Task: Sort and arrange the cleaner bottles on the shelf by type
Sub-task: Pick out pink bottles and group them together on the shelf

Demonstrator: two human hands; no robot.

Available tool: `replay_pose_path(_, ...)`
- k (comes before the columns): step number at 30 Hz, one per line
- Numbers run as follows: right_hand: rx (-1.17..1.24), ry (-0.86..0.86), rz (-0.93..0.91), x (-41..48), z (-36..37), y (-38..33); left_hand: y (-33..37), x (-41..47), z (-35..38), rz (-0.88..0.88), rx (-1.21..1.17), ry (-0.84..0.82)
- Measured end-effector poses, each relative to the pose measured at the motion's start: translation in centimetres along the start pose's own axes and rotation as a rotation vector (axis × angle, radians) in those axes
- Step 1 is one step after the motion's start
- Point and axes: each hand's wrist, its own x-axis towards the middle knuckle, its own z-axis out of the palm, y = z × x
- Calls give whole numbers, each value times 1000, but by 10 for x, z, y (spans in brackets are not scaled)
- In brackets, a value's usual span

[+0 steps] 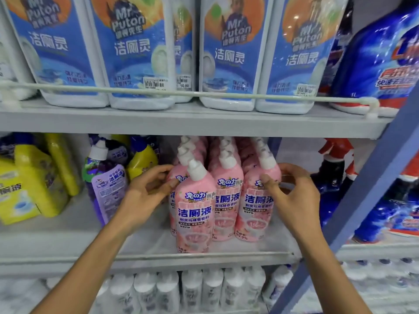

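The left hand (pixel 145 193) lay loosely spread, its fingertips (pixel 173 182) touching the left side of the pink bottles (pixel 226 200), while the right hand (pixel 292 196) curled round the shoulder of the end bottle (pixel 256 207), thumb on its front. The two hands bracketed the block from both sides, probably to squeeze the rows tight and square. The pinks stood upright in three files on the middle shelf (pixel 68 241), caps all leaning the same way; the front bottle (pixel 195 211) stood ahead of its neighbours, so the left file looked fullest. Left of them, a purple bottle (pixel 108 189) leaned askew and yellow bottles (pixel 34 184) were jumbled, likely the next types to sort. White jugs (pixel 140 53) lined the shelf above behind a rail (pixel 181 93), which kept them from tipping forward. Blue bottles (pixel 385 53) stood to the right past a post (pixel 362 200), and white bottles (pixel 192 288) below.
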Motion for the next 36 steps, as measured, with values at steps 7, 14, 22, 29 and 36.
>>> replay_pose_path(7, 56, -12, 7, -2, -2, -3, 4, -5, 8, -8, -17, 48)
replay_pose_path(14, 282, -12, 92, 27, -17, -17, 15, 9, 8, 7, -58, 177)
replay_pose_path(22, 219, -299, 285, 78, -10, -18, 22, 45, 11, -238, -17, 148)
replay_pose_path(29, 324, -330, 328, 74, -11, -18, 21, 48, 13, -256, -22, 139)
replay_pose_path(36, 374, -205, 397, 93, -8, -25, 26, 58, 8, -263, 6, 92)
